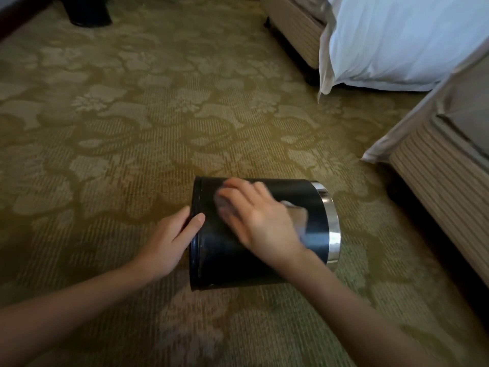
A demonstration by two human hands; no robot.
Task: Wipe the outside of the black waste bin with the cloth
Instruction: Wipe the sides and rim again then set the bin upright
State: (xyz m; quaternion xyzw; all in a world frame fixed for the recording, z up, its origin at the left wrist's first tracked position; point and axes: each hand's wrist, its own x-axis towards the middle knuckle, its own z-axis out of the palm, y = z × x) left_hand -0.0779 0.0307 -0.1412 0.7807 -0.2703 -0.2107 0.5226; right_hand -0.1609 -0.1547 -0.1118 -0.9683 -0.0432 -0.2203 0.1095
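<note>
The black waste bin [232,260] lies on its side on the carpet, its base to the left and its silver rim [334,226] to the right. My left hand [169,242] presses against the base edge, thumb on the bin's side. My right hand [254,218] lies flat on the bin's upper side, blurred by motion, pressing a thin pale cloth [297,215] against it. Most of the cloth is hidden under the palm and fingers.
Green-gold patterned carpet [119,144] covers the floor. A striped bed base [449,176] stands close on the right. A second bed with a white duvet [391,41] hanging over it is at the back right. A dark furniture foot [90,11] stands at the back left.
</note>
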